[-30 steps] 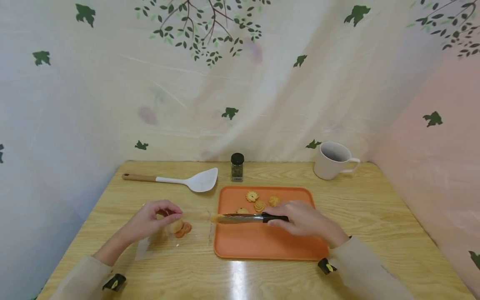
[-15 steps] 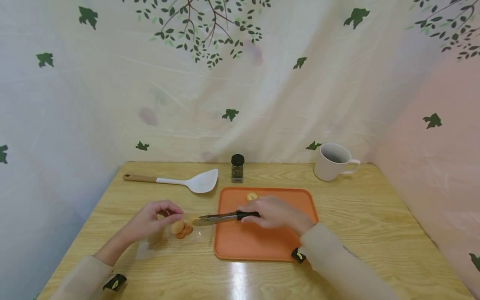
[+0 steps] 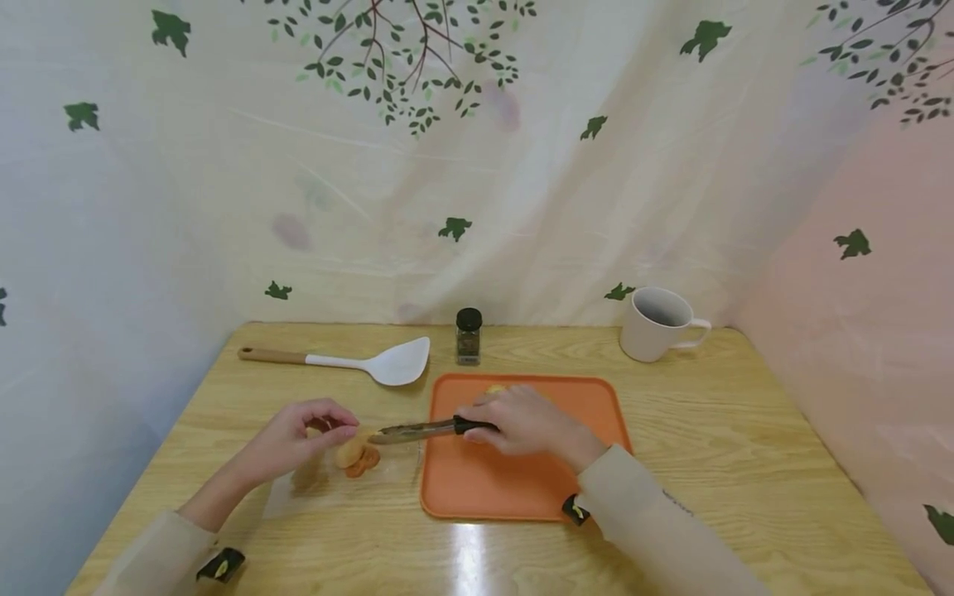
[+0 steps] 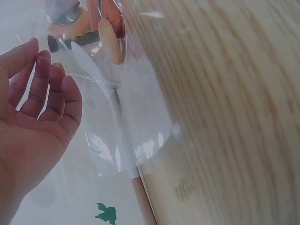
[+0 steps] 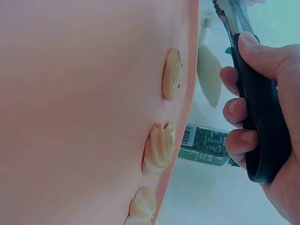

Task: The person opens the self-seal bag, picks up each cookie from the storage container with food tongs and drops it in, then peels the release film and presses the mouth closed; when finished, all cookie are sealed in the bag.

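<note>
My left hand (image 3: 316, 430) pinches the edge of a clear plastic bag (image 4: 154, 98) between thumb and fingertips. Inside the bag lie a pale round cookie (image 3: 349, 453) and some reddish-brown cookies (image 3: 363, 462). My right hand (image 3: 522, 422) grips the black handles of metal tongs (image 5: 265, 117), fingers curled round them. The tongs reach left past the tray's edge, their tips at the bag's mouth near my left fingertips. A scalloped cookie (image 4: 70, 28) shows near the bag's opening in the left wrist view. Several cookies (image 5: 159, 150) lie on the orange tray (image 3: 507, 488), mostly hidden by my right hand in the head view.
A white spatula (image 3: 398, 364) with a wooden handle lies behind the bag. A small black-capped spice jar (image 3: 469, 339) stands behind the tray. At the back right is a white mug (image 3: 652, 331). Patterned cloth (image 3: 522, 207) hangs round the wooden table (image 3: 708, 414).
My right hand has moved left with the tongs, carrying a cookie from over the tray to the bag's mouth. My left hand has stayed nearly still, holding the bag.
</note>
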Demonstrator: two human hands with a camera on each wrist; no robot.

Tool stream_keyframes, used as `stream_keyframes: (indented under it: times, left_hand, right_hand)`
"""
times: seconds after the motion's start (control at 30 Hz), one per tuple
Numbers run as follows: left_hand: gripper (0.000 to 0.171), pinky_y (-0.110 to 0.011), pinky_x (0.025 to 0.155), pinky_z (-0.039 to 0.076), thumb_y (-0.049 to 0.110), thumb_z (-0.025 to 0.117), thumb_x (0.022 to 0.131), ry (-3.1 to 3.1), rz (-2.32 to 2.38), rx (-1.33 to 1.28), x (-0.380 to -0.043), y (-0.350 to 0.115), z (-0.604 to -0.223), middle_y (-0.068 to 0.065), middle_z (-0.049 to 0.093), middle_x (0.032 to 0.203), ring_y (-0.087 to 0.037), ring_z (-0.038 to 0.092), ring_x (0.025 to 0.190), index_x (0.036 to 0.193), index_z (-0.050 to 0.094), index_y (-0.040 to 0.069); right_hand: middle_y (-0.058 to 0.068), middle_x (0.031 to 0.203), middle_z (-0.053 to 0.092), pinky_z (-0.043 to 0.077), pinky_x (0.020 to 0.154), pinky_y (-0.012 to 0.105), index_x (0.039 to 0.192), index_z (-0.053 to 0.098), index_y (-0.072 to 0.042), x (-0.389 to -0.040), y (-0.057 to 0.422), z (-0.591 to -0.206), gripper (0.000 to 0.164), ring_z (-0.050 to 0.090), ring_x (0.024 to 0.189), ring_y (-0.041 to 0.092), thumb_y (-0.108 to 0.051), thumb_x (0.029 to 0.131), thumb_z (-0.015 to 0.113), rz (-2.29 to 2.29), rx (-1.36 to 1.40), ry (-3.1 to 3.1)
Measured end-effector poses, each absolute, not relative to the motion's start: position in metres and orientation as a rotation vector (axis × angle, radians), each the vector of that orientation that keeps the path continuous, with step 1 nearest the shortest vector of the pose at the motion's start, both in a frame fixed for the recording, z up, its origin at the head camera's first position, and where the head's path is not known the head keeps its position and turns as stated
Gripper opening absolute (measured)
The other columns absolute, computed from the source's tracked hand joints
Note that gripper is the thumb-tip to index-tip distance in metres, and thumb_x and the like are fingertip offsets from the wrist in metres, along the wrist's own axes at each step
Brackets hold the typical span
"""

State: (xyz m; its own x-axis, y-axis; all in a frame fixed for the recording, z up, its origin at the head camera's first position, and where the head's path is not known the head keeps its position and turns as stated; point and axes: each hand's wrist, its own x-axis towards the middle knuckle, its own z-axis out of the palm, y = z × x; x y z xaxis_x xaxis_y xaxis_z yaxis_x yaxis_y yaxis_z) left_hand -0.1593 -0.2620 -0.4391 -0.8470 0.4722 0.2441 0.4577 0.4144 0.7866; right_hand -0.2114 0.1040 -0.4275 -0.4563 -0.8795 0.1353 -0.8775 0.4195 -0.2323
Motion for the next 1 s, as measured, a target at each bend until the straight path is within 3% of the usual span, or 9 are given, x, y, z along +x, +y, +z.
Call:
stream_keyframes:
  times: [0.37,0.53,0.73,1.0]
  left_hand:
    - [0.008,-0.029,0.073,0.055,0.009,0.070,0.097,2.634,1.428,0.860,-0.162,-0.264,-0.443,-0.005,0.073,0.094,-0.013,0.066,0.083,0.103,0.074,0.010]
    - [0.007,-0.029,0.072,0.055,0.008,0.070,0.097,2.639,1.428,0.871,-0.163,-0.266,-0.443,-0.007,0.073,0.094,-0.013,0.066,0.082,0.103,0.073,0.007]
    - [0.008,-0.028,0.073,0.055,0.009,0.070,0.097,2.646,1.423,0.851,-0.163,-0.266,-0.443,-0.006,0.073,0.094,-0.013,0.066,0.082,0.103,0.074,0.009]
    - [0.008,-0.029,0.072,0.055,0.009,0.070,0.097,2.663,1.401,0.854,-0.164,-0.267,-0.443,0.000,0.073,0.094,-0.013,0.065,0.082,0.103,0.074,0.009]
  right_hand:
    - [-0.012,0.075,0.047,0.025,0.051,0.020,0.099,0.062,-0.023,-0.207,0.106,-0.429,0.011,0.039,0.060,0.006,-0.033,0.103,0.063,-0.430,-1.639,2.649]
    - [-0.011,0.078,0.049,0.026,0.051,0.020,0.106,0.065,-0.022,-0.208,0.107,-0.429,0.012,0.039,0.059,0.006,-0.033,0.102,0.063,-0.447,-1.643,2.648]
    - [-0.008,0.084,0.055,0.027,0.052,0.019,0.123,0.070,-0.015,-0.207,0.113,-0.428,0.027,0.039,0.060,0.006,-0.030,0.101,0.065,-0.475,-1.624,2.637]
    - [-0.010,0.081,0.052,0.026,0.052,0.019,0.129,0.068,-0.014,-0.204,0.125,-0.424,0.032,0.036,0.056,0.004,-0.030,0.101,0.066,-0.509,-1.568,2.617]
